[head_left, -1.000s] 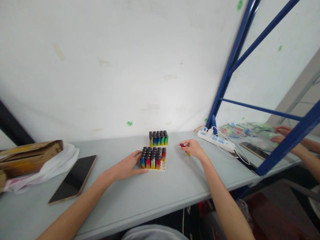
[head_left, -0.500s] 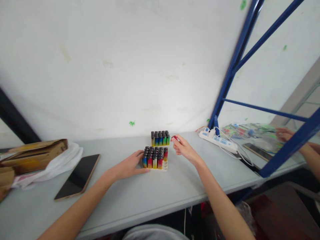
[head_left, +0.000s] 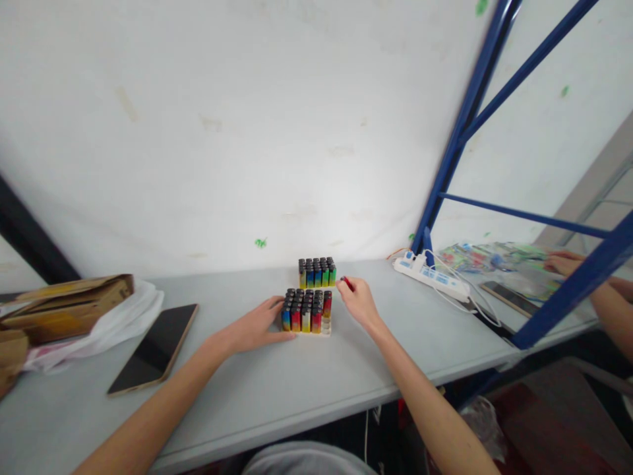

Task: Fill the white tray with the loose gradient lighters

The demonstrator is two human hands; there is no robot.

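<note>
A white tray on the table carries upright rows of colourful lighters with black tops; bare slots show at its near right corner. My left hand holds the tray's left side, thumb along the front edge and fingers behind the left side. To the tray's right, my right hand is closed on a red lighter, raised a little above the table and tilted. Behind stands a second block of lighters, mostly blue and green, close to my right fingertips.
A dark tablet lies at left, beside a white plastic bag and an opened cardboard box. At right are a white power strip with cables and a blue metal frame. The wall closes off the table's back.
My right hand has shifted slightly left and down, towards the front tray, with the red lighter in it. My left hand keeps its place.
</note>
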